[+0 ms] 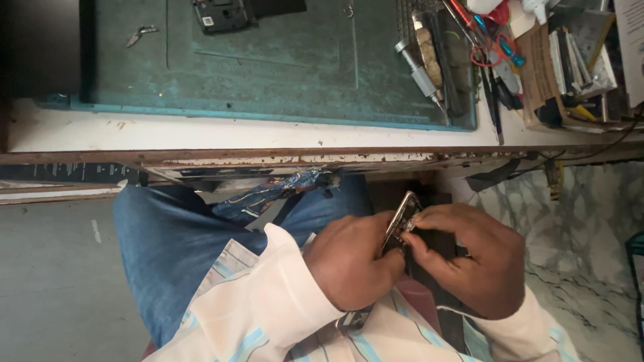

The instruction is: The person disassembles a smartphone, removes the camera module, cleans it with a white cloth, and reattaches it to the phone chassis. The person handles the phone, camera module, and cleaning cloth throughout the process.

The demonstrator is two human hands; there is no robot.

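- Left hand point(352, 265) curled tight around a slim metal-edged phone frame point(400, 221), gripping it edge-on over the lap, below the table edge at about 5 o'clock from frame centre.
- Right hand point(473, 258) closed in a pinch, thumb and forefinger pressed together on a small part at the inner face of the phone frame; what exactly is pinched too small to tell.
- Both hands touching across the frame, knuckles facing up, pale striped shirt cuffs point(288, 281) behind the wrists.
- Blue jeans point(168, 241) under the left forearm, at 8 o'clock from the hands.
- White table point(201, 134) with a chipped, rusty front edge at 12 o'clock from the hands.
- Worn teal work mat point(268, 60) on the table, well apart from the hands.
- Dark phone part point(221, 15) at the mat's far edge, toward 11 o'clock.
- Small metal tweezers point(141, 33) on the mat at 10 o'clock.
- Silver screwdriver handle point(419, 70) on the mat's right side at 1 o'clock, beside a cluster of red and blue hand tools point(493, 47).
- Brown box point(537, 74) of odds and ends at 2 o'clock.
- Marbled floor point(577, 214) at 3 o'clock from the right hand.
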